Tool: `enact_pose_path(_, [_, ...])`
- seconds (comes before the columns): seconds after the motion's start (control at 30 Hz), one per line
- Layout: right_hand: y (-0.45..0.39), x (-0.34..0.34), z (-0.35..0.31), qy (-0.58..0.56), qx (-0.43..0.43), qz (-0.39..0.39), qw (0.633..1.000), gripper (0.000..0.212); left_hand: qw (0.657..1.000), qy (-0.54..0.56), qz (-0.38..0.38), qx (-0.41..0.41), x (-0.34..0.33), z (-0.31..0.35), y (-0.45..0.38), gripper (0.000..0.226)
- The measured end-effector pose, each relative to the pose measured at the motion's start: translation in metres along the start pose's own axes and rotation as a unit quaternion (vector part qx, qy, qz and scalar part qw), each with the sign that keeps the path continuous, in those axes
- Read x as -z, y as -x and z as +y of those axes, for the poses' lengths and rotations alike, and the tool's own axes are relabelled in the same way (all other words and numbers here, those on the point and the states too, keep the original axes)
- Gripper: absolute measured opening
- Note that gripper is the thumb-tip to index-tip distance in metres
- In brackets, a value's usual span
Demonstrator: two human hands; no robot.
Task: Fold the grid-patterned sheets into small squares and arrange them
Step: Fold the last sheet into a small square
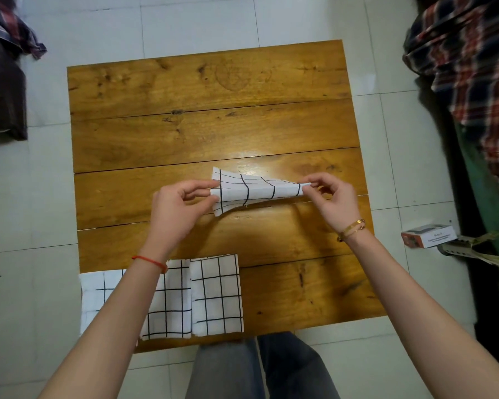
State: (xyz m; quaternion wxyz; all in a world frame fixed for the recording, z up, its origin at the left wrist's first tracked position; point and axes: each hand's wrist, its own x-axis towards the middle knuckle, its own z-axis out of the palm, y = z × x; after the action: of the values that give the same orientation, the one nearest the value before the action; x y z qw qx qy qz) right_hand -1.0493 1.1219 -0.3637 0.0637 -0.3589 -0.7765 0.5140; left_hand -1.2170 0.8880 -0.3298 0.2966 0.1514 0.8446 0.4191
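Observation:
A white sheet with a black grid [254,191] is stretched in the air just above the middle of the wooden table [208,128], folded into a narrow strip. My left hand [179,208] pinches its wider left end and my right hand [333,197] pinches its narrow right tip. Three folded grid squares lie in a row along the table's near left edge: one on the right [216,295], one in the middle [172,303], and one on the left [94,298]. My left forearm crosses over the left and middle squares and hides part of each.
The low table stands on a pale tiled floor [386,355]. Plaid cloth [467,61] is piled at the right and more plaid and dark cloth [3,53] at the far left. A small box [428,235] lies on the floor right of the table. My legs [257,370] are below the near edge.

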Motion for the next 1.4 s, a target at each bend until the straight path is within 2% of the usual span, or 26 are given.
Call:
enact_pose_path(0.07, [0.003,0.006,-0.002,-0.012,-0.013,-0.010,1.000,0.018,0.999,0.026,-0.026,0.012,0.003,0.007,0.003,0.025])
enact_pose_path(0.17, [-0.003,0.008,-0.006,-0.087,-0.062,-0.033,0.994,0.008,0.988,0.119,-0.072,0.073,0.004,0.013,-0.001,0.025])
enact_pose_path(0.27, [-0.022,0.000,-0.006,-0.109,-0.117,-0.019,0.987,0.008,0.977,0.155,-0.078,0.123,-0.002,0.009,-0.019,0.026])
enact_pose_path(0.4, [-0.056,-0.021,0.009,-0.036,-0.165,0.032,0.985,0.008,0.980,0.124,-0.043,0.152,-0.027,-0.007,-0.052,0.028])
enact_pose_path(0.5, [-0.074,-0.038,0.016,0.057,-0.154,0.031,0.986,0.021,0.985,0.080,-0.030,0.150,-0.048,-0.028,-0.074,0.039])
enact_pose_path(0.6, [-0.081,-0.051,0.016,0.085,-0.154,0.014,0.984,0.034,0.986,0.037,-0.017,0.160,-0.061,-0.043,-0.087,0.054])
enact_pose_path(0.73, [-0.080,-0.059,0.017,0.210,-0.121,0.007,0.970,0.048,0.993,-0.045,-0.029,0.110,-0.066,-0.053,-0.085,0.065])
enact_pose_path(0.8, [-0.077,-0.064,0.012,0.310,-0.084,0.010,0.947,0.051,0.987,-0.151,-0.021,0.052,-0.066,-0.055,-0.081,0.064])
enact_pose_path(0.87, [-0.073,-0.071,0.004,0.385,0.001,0.001,0.923,0.052,0.966,-0.259,0.001,-0.004,-0.067,-0.055,-0.078,0.062])
enact_pose_path(0.93, [-0.073,-0.085,0.000,0.424,0.084,-0.059,0.900,0.053,0.944,-0.322,0.015,-0.062,-0.069,-0.053,-0.076,0.062])
enact_pose_path(1.0, [-0.073,-0.102,-0.001,0.452,0.130,-0.139,0.871,0.056,0.926,-0.363,0.000,-0.099,-0.073,-0.053,-0.075,0.065])
enact_pose_path(1.13, [-0.071,-0.134,-0.004,0.492,0.140,-0.215,0.832,0.061,0.902,-0.419,-0.056,-0.082,-0.080,-0.061,-0.072,0.073])
enact_pose_path(1.4, [-0.062,-0.124,0.012,0.532,0.129,-0.217,0.808,0.060,0.896,-0.435,-0.077,-0.055,-0.081,-0.068,-0.068,0.075])
